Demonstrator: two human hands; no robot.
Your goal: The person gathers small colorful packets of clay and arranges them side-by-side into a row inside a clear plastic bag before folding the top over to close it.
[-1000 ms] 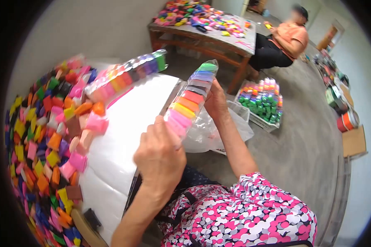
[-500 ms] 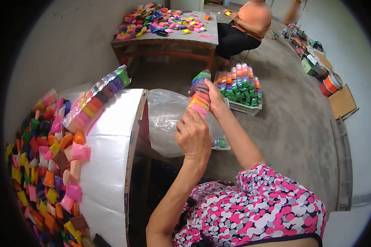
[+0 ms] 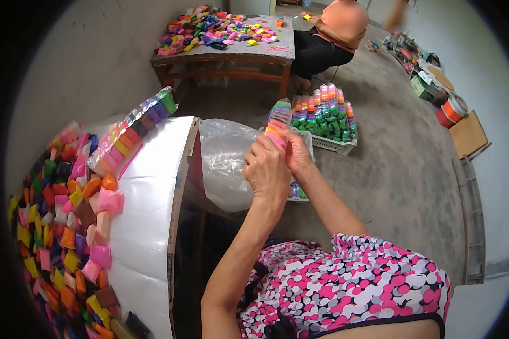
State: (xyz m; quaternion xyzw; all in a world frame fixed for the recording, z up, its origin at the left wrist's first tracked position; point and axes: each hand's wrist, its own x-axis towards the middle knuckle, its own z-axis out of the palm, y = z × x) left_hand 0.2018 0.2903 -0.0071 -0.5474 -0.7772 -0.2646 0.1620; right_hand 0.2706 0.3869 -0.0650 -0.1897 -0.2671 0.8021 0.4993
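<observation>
Both arms reach out ahead of the person's body, and the hands meet around the lower end of a clear pack of coloured pieces point(image 3: 280, 116). The left forearm rises steeply, its elbow bent towards seven o'clock; the left hand point(image 3: 267, 169) shows its back, with its fingers curled in and its grip closed on the pink end. The right forearm slants in from five o'clock, and the right hand point(image 3: 297, 153) closes its grip on the same end from the other side, close against the left; exactly how its fingertips press cannot be told. The pack stands nearly upright above the hands, its green end towards twelve o'clock. From the hands, a clear plastic bag point(image 3: 223, 169) hangs at nine o'clock beside the white surface point(image 3: 147, 209). On that surface, a second filled pack point(image 3: 131, 135) lies slanted between nine and ten o'clock, and a heap of loose coloured pieces point(image 3: 68, 243) spreads at eight. A crate of filled packs point(image 3: 333, 146) sits on the floor at one to two o'clock. Farther off, another table point(image 3: 226, 56) stands at eleven, with a seated co-worker point(image 3: 336, 28) at one.
</observation>
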